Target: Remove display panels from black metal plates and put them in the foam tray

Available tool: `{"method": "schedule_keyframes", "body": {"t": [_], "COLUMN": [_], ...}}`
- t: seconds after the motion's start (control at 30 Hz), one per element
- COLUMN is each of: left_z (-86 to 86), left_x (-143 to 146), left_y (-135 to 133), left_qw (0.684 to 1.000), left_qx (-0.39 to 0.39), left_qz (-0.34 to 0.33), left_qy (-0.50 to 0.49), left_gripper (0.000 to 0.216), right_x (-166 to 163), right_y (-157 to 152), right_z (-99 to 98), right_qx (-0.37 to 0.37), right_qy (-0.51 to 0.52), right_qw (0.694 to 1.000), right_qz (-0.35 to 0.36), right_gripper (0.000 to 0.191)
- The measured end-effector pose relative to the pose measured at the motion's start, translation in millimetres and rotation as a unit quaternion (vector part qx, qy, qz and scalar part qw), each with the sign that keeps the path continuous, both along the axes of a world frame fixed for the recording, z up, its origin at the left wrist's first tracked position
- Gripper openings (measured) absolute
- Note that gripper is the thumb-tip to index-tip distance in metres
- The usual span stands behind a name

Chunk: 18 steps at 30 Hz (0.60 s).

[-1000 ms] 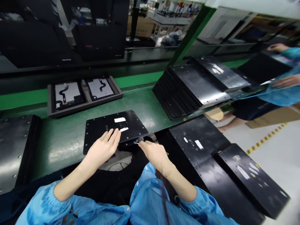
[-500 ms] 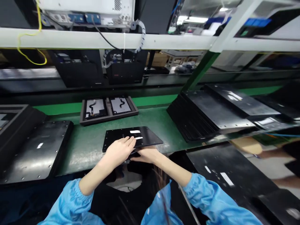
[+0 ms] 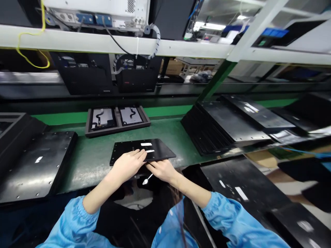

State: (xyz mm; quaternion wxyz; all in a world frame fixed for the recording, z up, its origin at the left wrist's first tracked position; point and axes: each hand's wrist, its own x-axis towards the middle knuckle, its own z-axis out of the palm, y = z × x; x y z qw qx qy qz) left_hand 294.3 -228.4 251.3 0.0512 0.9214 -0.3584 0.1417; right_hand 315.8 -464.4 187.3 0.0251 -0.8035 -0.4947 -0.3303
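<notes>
A flat black panel with two white labels lies at the bench's front edge. My left hand rests on its near left part, fingers laid flat on top, thumb hidden. Against the panel's near edge, my right hand has its fingers closed on a thin stick with a whitish, pointed tip. The tip pokes out to the left below the panel, and I cannot tell what kind of tool it is. Some right fingertips are hidden by the panel's edge.
Behind the panel, a dark foam tray holds two screen parts. Stacked black panels stand at the right and left. More black panels lie lower right. A white shelf beam crosses above the bench.
The whitish tip now shows below the panel beside my right hand, whose fingers have drawn together at the edge. My left hand stays on the panel. The whole view has shifted slightly.
</notes>
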Motion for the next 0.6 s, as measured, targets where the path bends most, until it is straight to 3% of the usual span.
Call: {"method": "schedule_keyframes", "body": {"t": [0.07, 0.23, 0.4, 0.5, 0.6], "left_z": [-2.5, -12.1, -17.6, -18.8, -21.3], "left_x": [-1, -3, -4, -8, -11], "left_y": [1, 8, 9, 7, 6], "left_qw": [1.000, 0.999, 0.995, 0.991, 0.992], "left_qx": [0.003, -0.011, 0.007, 0.015, 0.013], "left_qz": [-0.009, -0.026, -0.050, -0.062, -0.062], "left_qy": [-0.015, -0.046, -0.088, -0.114, -0.108], "left_gripper": [0.036, 0.040, 0.045, 0.053, 0.070], "right_x": [-2, -19, -67, -115, -168], "right_y": [-3, -11, -48, -85, -126], "right_z": [-8.4, -15.4, -14.5, -45.5, -104.3], "right_qx": [-0.005, 0.007, 0.145, 0.287, 0.374], "right_qy": [0.041, 0.118, 0.167, 0.243, 0.353], "right_qw": [0.999, 0.988, 0.956, 0.876, 0.715], "right_qz": [-0.028, -0.098, -0.191, -0.301, -0.473], "right_gripper": [0.016, 0.035, 0.029, 0.022, 0.034]}}
